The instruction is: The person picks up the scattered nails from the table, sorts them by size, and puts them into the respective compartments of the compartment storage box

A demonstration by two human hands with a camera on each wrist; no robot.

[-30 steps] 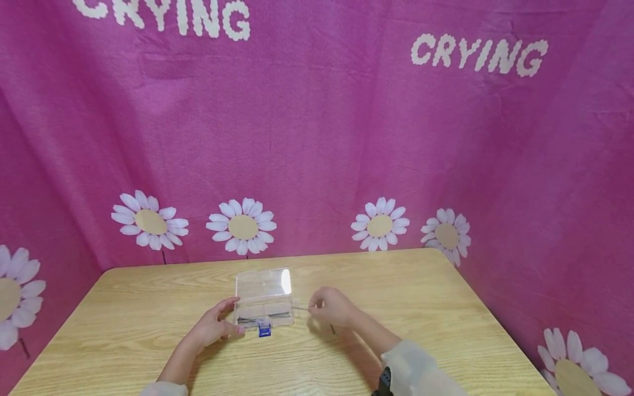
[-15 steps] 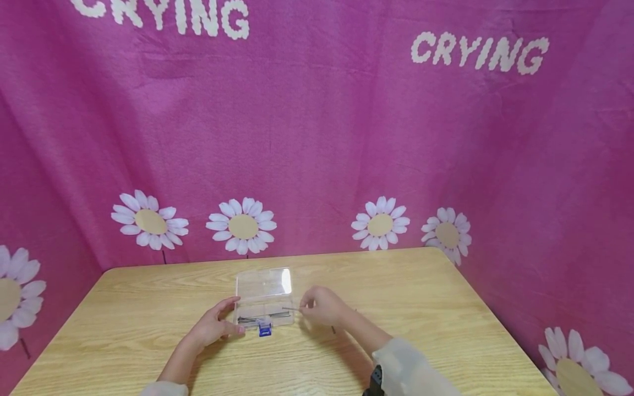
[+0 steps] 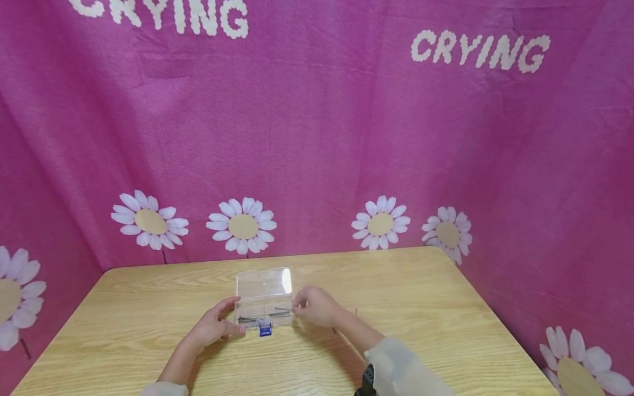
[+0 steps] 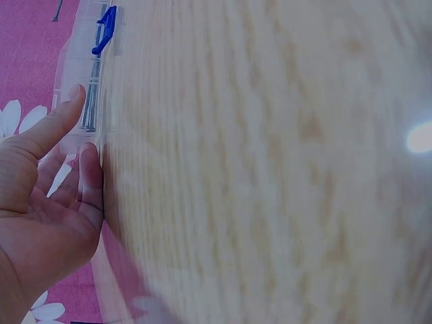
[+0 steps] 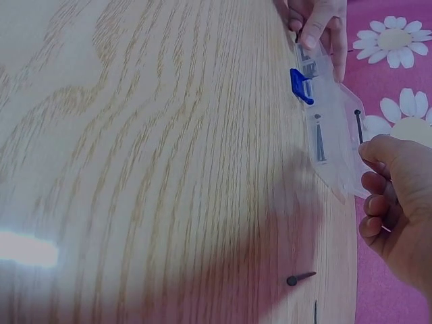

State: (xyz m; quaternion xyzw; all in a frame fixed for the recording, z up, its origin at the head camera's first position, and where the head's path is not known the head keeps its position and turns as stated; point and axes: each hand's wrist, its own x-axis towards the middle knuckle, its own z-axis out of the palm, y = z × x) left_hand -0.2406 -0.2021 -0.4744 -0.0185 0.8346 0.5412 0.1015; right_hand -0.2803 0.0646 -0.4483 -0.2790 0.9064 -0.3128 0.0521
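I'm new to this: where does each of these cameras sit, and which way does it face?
Head: worn on the person's head, facing forward and down at the table and pink cloth; the left hand and right hand show.
Left wrist: worn there, looking past the left hand at the clear box and nails; no right hand shows.
Right wrist: worn there, looking past the right hand, pinching a nail, towards the box; the left hand shows beyond.
Shared: head and right wrist views both show both hands and the blue clasp.
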